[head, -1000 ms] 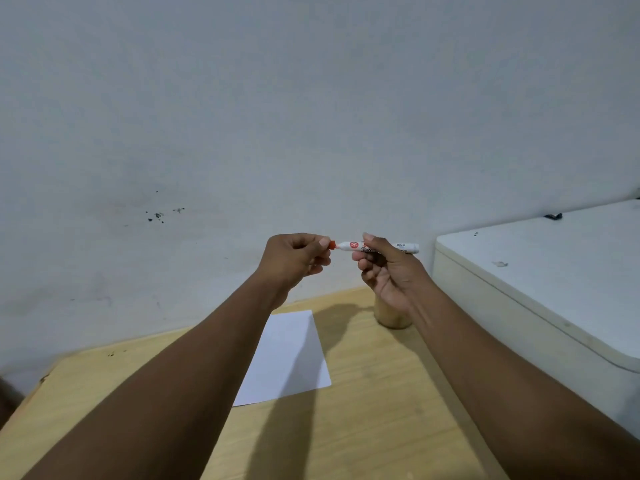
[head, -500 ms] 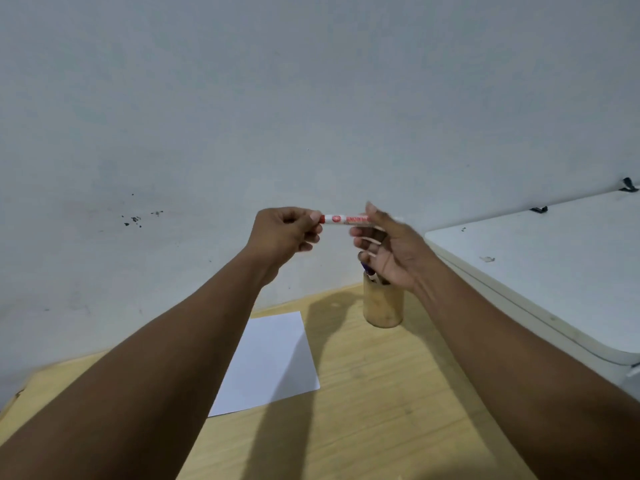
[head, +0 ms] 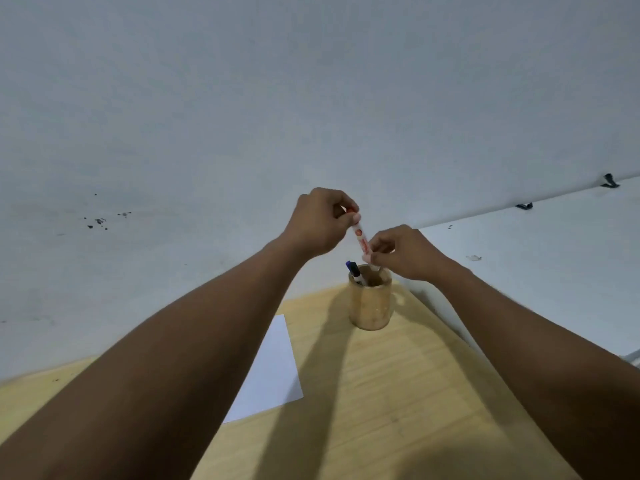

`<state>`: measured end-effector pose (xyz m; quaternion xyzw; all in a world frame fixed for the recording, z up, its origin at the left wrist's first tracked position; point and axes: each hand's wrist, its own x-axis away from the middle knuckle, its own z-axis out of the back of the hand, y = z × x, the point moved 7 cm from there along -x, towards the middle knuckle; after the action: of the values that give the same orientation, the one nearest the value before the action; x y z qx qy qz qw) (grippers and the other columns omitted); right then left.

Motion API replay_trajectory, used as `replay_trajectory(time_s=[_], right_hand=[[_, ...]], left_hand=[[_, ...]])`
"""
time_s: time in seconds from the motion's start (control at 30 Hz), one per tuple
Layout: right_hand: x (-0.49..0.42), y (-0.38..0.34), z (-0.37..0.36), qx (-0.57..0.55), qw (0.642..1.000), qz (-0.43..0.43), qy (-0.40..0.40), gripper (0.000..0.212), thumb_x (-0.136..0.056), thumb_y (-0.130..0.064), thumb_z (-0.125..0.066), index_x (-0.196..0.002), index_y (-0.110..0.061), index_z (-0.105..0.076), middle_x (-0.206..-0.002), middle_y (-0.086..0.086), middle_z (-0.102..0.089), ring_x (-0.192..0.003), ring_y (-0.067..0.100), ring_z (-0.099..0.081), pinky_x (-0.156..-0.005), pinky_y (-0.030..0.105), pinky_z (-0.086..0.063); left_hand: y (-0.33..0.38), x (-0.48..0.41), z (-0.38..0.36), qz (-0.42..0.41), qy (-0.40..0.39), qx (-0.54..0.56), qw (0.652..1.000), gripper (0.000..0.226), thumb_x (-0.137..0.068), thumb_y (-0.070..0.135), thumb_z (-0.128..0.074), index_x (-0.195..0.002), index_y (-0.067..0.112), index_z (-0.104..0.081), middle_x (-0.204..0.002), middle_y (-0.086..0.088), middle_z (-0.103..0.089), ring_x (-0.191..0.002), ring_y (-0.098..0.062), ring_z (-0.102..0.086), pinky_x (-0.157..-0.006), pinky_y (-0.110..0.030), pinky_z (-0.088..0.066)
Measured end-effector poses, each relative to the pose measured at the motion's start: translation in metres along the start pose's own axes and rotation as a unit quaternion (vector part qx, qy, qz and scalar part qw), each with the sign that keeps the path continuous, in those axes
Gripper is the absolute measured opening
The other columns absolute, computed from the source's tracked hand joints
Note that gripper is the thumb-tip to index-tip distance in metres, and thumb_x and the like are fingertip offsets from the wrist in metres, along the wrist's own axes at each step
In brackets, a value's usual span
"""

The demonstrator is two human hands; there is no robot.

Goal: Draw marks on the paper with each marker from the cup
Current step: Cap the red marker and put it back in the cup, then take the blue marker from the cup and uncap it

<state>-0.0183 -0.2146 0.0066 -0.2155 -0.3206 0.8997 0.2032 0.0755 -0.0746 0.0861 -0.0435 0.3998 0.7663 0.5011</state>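
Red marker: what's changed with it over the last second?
The red marker went from level to tilted, lower end now at the cup mouth. Both the left hand and right hand still grip it. The paper is unmoved.

The left forearm hides the paper's (head: 273,372) left part. Both hands cover the red marker's (head: 360,239) ends, and its label is too small to read. The cup (head: 370,306) hides the blue marker's (head: 354,270) lower part.

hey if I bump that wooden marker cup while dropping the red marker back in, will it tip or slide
The wooden cup looks thick-walled and squat with a flat base, so it probably resists tipping. On the smooth table it may slide instead. It holds only a blue marker, so it is likely fairly light.
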Motion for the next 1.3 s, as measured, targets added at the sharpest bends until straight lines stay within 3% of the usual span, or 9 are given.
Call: replay_trajectory(time_s=[0.13,0.3,0.5,0.67,0.87,0.97,1.03,1.13,1.3], right_hand=[[0.010,0.016,-0.021,0.024,0.999,-0.020,-0.035,0.016,-0.080,-0.026,-0.081,-0.069,-0.025,-0.069,-0.075,-0.001,-0.071,-0.070,0.014,-0.063,-0.066,0.030,-0.046],[0.015,0.025,-0.028,0.011,0.998,-0.043,-0.037,0.043,-0.058,-0.063,-0.069,-0.080,-0.026,-0.076,-0.083,-0.005,-0.076,-0.086,0.021,-0.072,-0.084,0.043,-0.057],[0.014,0.026,-0.025,-0.054,0.996,-0.038,-0.052,0.020,-0.072,-0.035,-0.083,-0.088,-0.023,-0.082,-0.089,-0.009,-0.081,-0.091,0.009,-0.072,-0.085,0.026,-0.054],[0.010,0.030,-0.019,-0.134,0.989,-0.068,-0.009,0.016,-0.073,-0.026,-0.068,-0.083,-0.021,-0.079,-0.079,0.000,-0.081,-0.084,0.023,-0.078,-0.084,0.036,-0.062],[0.010,0.027,-0.014,-0.128,0.989,-0.072,0.032,0.016,-0.088,-0.015,-0.064,-0.085,-0.023,-0.077,-0.084,0.004,-0.078,-0.079,0.020,-0.073,-0.077,0.032,-0.058],[0.006,0.018,-0.006,-0.138,0.986,-0.065,0.065,0.014,-0.090,-0.016,-0.065,-0.094,-0.020,-0.077,-0.079,-0.003,-0.069,-0.071,0.012,-0.063,-0.066,0.020,-0.053],[-0.001,0.007,-0.005,-0.144,0.985,-0.053,0.074,0.013,-0.090,-0.022,-0.069,-0.100,-0.022,-0.077,-0.085,-0.005,-0.069,-0.080,0.012,-0.064,-0.077,0.024,-0.053],[-0.011,-0.028,-0.013,-0.157,0.987,-0.029,0.034,0.027,-0.089,-0.036,-0.073,-0.114,-0.024,-0.074,-0.099,-0.003,-0.070,-0.093,0.011,-0.063,-0.088,0.029,-0.050],[-0.009,-0.106,-0.036,-0.176,0.983,0.050,-0.034,0.018,-0.092,-0.030,-0.072,-0.105,-0.017,-0.074,-0.087,0.000,-0.075,-0.076,0.015,-0.070,-0.071,0.026,-0.047]], left_hand=[[-0.007,0.002,-0.035,0.008,-0.061,-0.030,0.998,0.019,-0.094,0.023,-0.070,-0.108,0.014,-0.079,-0.087,-0.003,-0.077,-0.087,-0.020,-0.071,-0.081,-0.028,-0.054],[-0.021,0.013,-0.060,0.040,-0.152,-0.036,0.987,0.027,-0.093,0.021,-0.070,-0.118,0.015,-0.077,-0.102,-0.007,-0.080,-0.095,-0.016,-0.071,-0.079,-0.020,-0.047],[-0.041,0.008,-0.052,0.068,-0.121,-0.047,0.989,0.043,-0.090,0.012,-0.056,-0.130,0.021,-0.068,-0.100,-0.002,-0.073,-0.094,-0.017,-0.063,-0.082,-0.024,-0.043],[-0.066,0.009,-0.071,0.052,-0.190,-0.093,0.976,0.035,-0.094,0.008,-0.064,-0.124,0.023,-0.074,-0.115,-0.003,-0.075,-0.102,-0.019,-0.067,-0.087,-0.028,-0.049],[-0.065,0.005,-0.067,0.035,-0.115,-0.088,0.989,0.015,-0.092,0.015,-0.070,-0.101,0.015,-0.082,-0.093,-0.003,-0.080,-0.091,-0.020,-0.074,-0.088,-0.038,-0.059],[-0.052,-0.002,-0.033,0.034,-0.063,-0.074,0.995,0.013,-0.092,0.018,-0.070,-0.095,0.014,-0.082,-0.083,0.001,-0.077,-0.086,-0.016,-0.072,-0.087,-0.032,-0.057],[-0.046,-0.005,-0.001,0.038,-0.032,-0.068,0.996,0.013,-0.092,0.018,-0.070,-0.095,0.013,-0.082,-0.075,0.004,-0.073,-0.079,-0.013,-0.069,-0.079,-0.024,-0.054],[-0.044,-0.002,0.050,0.063,0.004,-0.017,0.998,0.015,-0.095,0.018,-0.069,-0.099,0.010,-0.081,-0.080,-0.004,-0.076,-0.080,-0.018,-0.073,-0.074,-0.025,-0.057],[-0.066,0.034,0.120,0.126,0.055,0.144,0.980,0.018,-0.099,0.018,-0.065,-0.102,0.004,-0.075,-0.085,-0.012,-0.076,-0.078,-0.020,-0.074,-0.073,-0.029,-0.060]])
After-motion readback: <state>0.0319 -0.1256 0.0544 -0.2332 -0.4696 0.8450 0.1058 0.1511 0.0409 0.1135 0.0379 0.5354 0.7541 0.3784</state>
